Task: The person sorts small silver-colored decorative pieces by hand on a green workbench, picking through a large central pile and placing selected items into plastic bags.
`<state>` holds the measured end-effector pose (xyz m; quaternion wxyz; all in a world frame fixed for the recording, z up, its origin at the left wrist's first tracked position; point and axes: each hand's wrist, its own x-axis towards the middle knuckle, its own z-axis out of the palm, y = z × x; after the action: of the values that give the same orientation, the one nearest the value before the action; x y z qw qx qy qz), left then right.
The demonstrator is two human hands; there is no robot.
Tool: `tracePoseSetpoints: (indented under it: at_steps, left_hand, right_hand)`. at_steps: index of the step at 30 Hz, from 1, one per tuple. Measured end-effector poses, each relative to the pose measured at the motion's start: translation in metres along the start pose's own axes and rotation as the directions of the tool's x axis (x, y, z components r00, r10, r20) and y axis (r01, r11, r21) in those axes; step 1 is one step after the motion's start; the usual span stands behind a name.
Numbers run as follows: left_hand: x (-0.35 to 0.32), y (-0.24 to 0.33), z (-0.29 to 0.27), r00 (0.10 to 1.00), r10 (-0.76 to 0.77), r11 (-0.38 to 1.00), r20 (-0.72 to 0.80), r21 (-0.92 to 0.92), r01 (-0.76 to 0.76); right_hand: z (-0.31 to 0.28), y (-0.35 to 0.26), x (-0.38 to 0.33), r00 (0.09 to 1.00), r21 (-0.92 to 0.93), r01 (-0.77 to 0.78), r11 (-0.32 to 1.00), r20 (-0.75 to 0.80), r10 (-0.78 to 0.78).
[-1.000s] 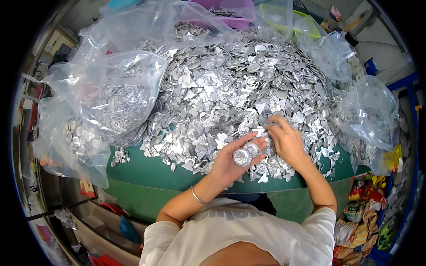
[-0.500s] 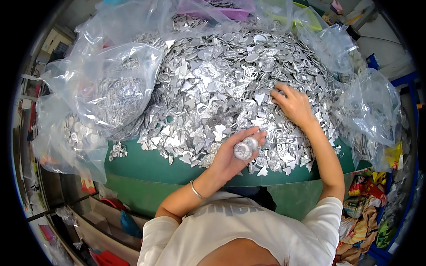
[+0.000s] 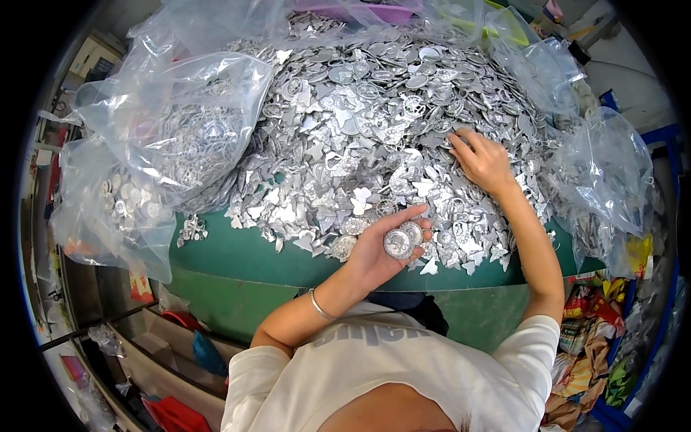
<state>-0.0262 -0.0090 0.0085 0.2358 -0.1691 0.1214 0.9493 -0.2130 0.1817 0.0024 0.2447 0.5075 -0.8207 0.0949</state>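
Note:
My left hand [image 3: 385, 252] is palm up above the near edge of the pile, fingers curled around round silver medallions [image 3: 398, 243]. At least two show, one overlapping the other. On the right side of the pile, my right hand [image 3: 484, 161] reaches in with bent fingers slightly apart, fingertips at the metal pieces beside a flat grey piece [image 3: 432, 140]. Nothing shows in its grasp. The wide pile of silver metal pieces [image 3: 338, 137] mixes round discs, ovals, rings and butterfly-like shapes.
Clear plastic bags of metal pieces stand at left [image 3: 194, 137] and right [image 3: 601, 165]. A purple basket [image 3: 360, 10] and a yellow-green basket [image 3: 507, 25] are behind. A small cluster of pieces [image 3: 192, 229] lies on the green table [image 3: 237, 252]. Open drawers [image 3: 169, 356] sit lower left.
My right hand has shifted slightly right, its fingers a little straighter. My left hand still holds the medallions, slightly lower and farther right. The whole view has shifted a little.

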Motion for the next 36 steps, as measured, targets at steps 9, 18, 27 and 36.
tracePoseSetpoints:
  at_steps: [9, 18, 27, 36]
  left_hand:
    - [-0.007, -0.005, 0.000, 0.999, 0.007, 0.999, -0.045, -0.041, -0.009]
    - [-0.013, -0.006, 0.020, 0.987, 0.044, 0.999, -0.154, -0.016, -0.048]
    - [-0.012, -0.017, -0.011, 0.994, 0.035, 0.995, -0.104, 0.096, -0.025]
    - [-0.019, -0.013, -0.017, 0.993, 0.057, 0.996, -0.105, 0.070, -0.050]
  right_hand:
    - [-0.007, -0.009, 0.009, 0.969, 0.126, -0.200, 0.972, -0.124, 0.215]
    - [-0.039, -0.067, -0.009, 0.928, 0.371, -0.153, 0.916, -0.264, 0.263]
    - [-0.033, -0.085, 0.015, 0.924, 0.591, -0.370, 0.717, 0.151, 0.352]
    - [-0.019, -0.103, 0.025, 0.897, 0.574, -0.432, 0.696, 0.191, 0.399]
